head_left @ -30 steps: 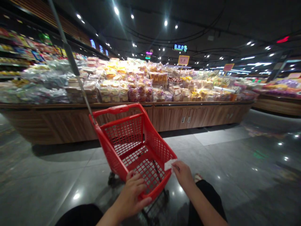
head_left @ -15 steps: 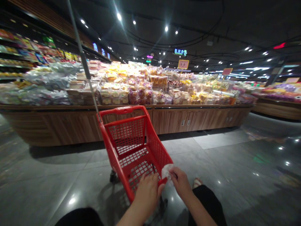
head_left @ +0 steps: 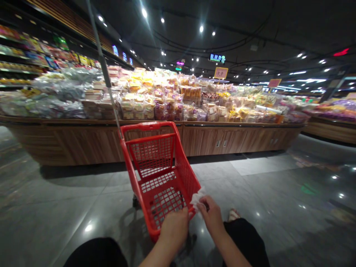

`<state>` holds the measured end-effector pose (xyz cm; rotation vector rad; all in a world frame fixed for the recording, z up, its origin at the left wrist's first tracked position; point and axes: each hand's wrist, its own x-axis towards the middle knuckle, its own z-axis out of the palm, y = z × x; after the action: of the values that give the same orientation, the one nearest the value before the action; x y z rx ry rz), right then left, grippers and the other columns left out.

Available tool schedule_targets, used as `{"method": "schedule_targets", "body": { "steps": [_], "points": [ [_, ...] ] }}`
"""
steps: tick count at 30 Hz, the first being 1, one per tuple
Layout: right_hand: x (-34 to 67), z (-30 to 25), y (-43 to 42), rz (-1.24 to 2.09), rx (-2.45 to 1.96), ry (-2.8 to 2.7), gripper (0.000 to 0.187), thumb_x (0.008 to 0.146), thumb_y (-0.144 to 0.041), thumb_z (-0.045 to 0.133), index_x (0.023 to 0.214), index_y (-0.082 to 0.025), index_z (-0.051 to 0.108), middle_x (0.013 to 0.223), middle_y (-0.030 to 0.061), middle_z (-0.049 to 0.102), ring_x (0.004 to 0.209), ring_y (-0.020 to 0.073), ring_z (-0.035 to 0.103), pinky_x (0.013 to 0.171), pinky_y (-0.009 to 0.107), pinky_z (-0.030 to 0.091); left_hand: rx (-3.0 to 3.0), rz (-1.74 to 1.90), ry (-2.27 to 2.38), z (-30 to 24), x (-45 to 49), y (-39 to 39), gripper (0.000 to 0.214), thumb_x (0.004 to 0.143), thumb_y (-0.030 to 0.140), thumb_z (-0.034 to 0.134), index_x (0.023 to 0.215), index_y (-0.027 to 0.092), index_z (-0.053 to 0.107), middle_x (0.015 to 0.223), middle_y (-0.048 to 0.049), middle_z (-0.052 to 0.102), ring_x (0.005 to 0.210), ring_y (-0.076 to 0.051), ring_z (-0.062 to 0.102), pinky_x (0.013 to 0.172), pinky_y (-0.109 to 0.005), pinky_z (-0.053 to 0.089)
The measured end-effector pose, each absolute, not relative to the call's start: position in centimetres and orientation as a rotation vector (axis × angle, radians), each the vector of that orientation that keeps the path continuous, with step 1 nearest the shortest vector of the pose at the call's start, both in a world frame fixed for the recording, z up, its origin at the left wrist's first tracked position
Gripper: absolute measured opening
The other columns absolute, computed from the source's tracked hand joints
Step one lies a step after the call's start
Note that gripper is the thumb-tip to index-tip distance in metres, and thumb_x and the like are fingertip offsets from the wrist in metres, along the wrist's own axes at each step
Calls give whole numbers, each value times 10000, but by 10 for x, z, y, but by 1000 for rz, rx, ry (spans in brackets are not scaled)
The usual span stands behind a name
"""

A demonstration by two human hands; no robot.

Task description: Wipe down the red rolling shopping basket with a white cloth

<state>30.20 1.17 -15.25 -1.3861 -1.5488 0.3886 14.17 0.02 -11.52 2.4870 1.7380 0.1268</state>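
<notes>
A red plastic shopping cart (head_left: 164,183) with a grid-patterned basket stands in front of me, nothing lying in it. My left hand (head_left: 175,224) is closed over its near rim, fingertips hidden from view. Just to the right, my right hand (head_left: 211,213) pinches a crumpled white tissue (head_left: 198,196). The tissue touches the basket's near right corner. From the cart's far left corner rises a thin grey pole (head_left: 103,66).
Behind the cart runs a long wood-fronted display counter (head_left: 211,141) heaped with bagged baked goods (head_left: 139,105). Stocked shelves (head_left: 22,55) line the left. Another display (head_left: 333,126) curves at the right. The grey tiled floor (head_left: 228,189) shines. My knees are near the bottom edge.
My left hand's fingers have curled in more over the rim. The tissue in my right hand has bunched into a different shape. The view has shifted slightly.
</notes>
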Motion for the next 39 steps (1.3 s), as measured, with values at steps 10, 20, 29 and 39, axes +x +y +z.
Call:
{"method": "schedule_targets", "body": {
  "steps": [10, 20, 29, 39],
  "points": [
    [309, -131, 33, 447, -1446, -1462, 101, 748, -254, 526, 769, -184, 595, 741, 23, 638, 702, 185, 585, 670, 271, 438, 2491, 83, 1727, -108, 137, -3, 358, 915, 316, 275, 939, 162, 598, 748, -122, 698, 742, -252, 679, 641, -359, 510],
    [306, -126, 49, 232, -1491, -1547, 121, 755, -253, 505, 671, -192, 566, 676, 21, 597, 652, 176, 545, 618, 265, 408, 2519, 89, 1682, -109, 132, -10, 332, 909, 291, 294, 915, 168, 603, 760, -110, 706, 738, -256, 681, 650, -364, 513],
    [312, -128, 24, 299, -1496, -1633, 124, 750, -226, 499, 664, -198, 585, 652, 2, 615, 635, 167, 567, 609, 247, 403, 2535, 96, 1663, -107, 126, -12, 361, 917, 301, 268, 925, 163, 602, 753, -117, 706, 735, -269, 682, 635, -388, 522],
    [296, -116, 54, 234, -1493, -1647, 158, 744, -161, 489, 785, -190, 639, 788, 50, 655, 758, 201, 602, 699, 288, 445, 2537, 53, 1641, -104, 120, -15, 375, 916, 298, 253, 947, 157, 598, 776, -123, 704, 753, -248, 678, 661, -357, 510]
  ]
}}
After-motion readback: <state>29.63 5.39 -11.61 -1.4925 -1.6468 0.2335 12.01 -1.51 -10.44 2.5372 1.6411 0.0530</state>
